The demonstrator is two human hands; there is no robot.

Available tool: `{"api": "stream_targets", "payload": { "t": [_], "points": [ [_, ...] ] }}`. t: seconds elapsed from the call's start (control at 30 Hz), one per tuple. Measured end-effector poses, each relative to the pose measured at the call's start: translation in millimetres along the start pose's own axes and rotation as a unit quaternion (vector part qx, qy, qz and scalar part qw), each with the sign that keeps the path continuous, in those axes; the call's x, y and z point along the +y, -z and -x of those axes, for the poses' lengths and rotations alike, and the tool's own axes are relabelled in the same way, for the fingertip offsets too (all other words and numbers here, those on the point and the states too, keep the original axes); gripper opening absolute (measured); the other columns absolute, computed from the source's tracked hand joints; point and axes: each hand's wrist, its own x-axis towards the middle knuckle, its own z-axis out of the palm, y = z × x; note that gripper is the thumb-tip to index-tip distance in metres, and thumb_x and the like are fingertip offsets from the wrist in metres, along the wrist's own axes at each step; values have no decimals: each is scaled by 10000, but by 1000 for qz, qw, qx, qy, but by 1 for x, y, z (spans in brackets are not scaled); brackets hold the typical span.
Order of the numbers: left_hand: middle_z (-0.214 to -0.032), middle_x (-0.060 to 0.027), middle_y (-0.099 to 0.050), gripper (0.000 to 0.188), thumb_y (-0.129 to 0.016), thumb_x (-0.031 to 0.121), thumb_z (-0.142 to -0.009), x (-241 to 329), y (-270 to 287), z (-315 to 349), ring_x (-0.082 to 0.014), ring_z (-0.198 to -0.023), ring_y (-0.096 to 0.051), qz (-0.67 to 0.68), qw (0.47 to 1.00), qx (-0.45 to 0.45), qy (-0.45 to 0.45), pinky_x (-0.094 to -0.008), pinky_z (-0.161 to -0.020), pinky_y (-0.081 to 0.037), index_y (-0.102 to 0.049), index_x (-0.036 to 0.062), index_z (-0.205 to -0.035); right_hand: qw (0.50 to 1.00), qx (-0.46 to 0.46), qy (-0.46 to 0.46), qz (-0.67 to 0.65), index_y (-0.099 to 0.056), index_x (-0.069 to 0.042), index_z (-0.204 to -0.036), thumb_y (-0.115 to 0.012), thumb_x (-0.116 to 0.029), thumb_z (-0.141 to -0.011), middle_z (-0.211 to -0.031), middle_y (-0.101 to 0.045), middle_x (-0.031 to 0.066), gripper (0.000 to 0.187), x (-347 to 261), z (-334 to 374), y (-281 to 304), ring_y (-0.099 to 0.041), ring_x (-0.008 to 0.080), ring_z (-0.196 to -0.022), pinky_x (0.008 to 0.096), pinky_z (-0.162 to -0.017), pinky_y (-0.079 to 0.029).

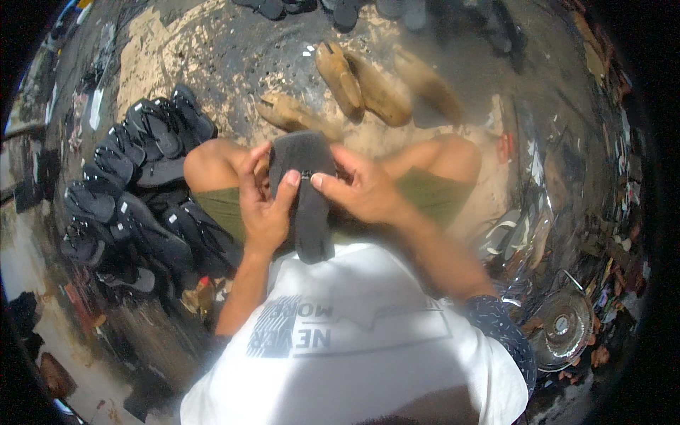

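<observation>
A dark grey sandal sole (306,212) is held up in front of my chest, its wide end pointing away from me and its narrow end near my white shirt. My left hand (266,216) grips its left edge, the thumb lying on the upper face. From the right, my right hand (365,188) holds the other edge, with its thumb pressed close to a small dark mark at the middle. Both hands are closed on the sole, and the fingers behind it are partly hidden. Just beyond the sole lies a tan wooden shoe last (297,113).
Several black sandals (152,248) are heaped to my left. More wooden lasts (382,92) lie ahead on the stained floor (234,42), with dark footwear (346,14) at the far edge. A round metal dish (563,322) and scattered scraps (528,234) are on the right.
</observation>
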Motion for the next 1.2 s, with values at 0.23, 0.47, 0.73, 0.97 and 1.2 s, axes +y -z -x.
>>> {"api": "stream_targets", "payload": {
  "t": [0.23, 0.47, 0.73, 0.97, 1.2],
  "points": [
    [-1623, -322, -158, 1284, -885, 355, -759, 2, -11, -4, -429, -1530, -200, -493, 852, -159, -79, -529, -1212, -264, 3, 8, -1618, 984, 118, 8, 131, -632, 8, -1107, -693, -234, -986, -787, -620, -10, 277, 16, -46, 31, -546, 46, -670, 255, -553, -473],
    [-1161, -104, -688, 612, -684, 102, -943, -37, 29, -37, -139, -986, -655, -8, 988, -110, 107, -303, -882, -541, -418, -34, -1476, 713, 206, 213, 635, -442, -100, -1513, -760, -258, -902, -1396, -553, 192, 707, 77, -90, 165, -561, 320, -1234, 519, -980, -504],
    [-1046, -92, -707, 424, -559, 253, -1047, -25, 49, -60, -143, -952, -637, -43, 998, 25, 41, -288, -848, -507, -580, -63, -1329, 745, 260, 82, 609, -436, -32, -1476, -618, -326, -943, -1396, -489, 301, 636, 98, -99, 208, -521, 444, -1221, 523, -1007, -444],
    [-951, -350, -640, 428, -459, 252, -1019, -16, 63, -103, -535, -875, -620, -322, 939, 106, -54, -532, -779, -497, -584, -70, -1271, 976, 199, 63, 69, -547, 67, -1344, -524, -393, -1026, -1221, -649, 145, 559, 25, -2, 39, -599, 199, -1109, 323, -968, -489],
    [-933, -378, -638, 519, -478, 211, -1005, -13, 39, -87, -528, -774, -645, -399, 897, 36, -185, -541, -730, -524, -458, -117, -1407, 958, 178, 150, 165, -456, 90, -1430, -612, -275, -995, -1246, -649, 252, 589, 6, 0, -27, -640, 308, -1156, 373, -1003, -498]
  ]
}}
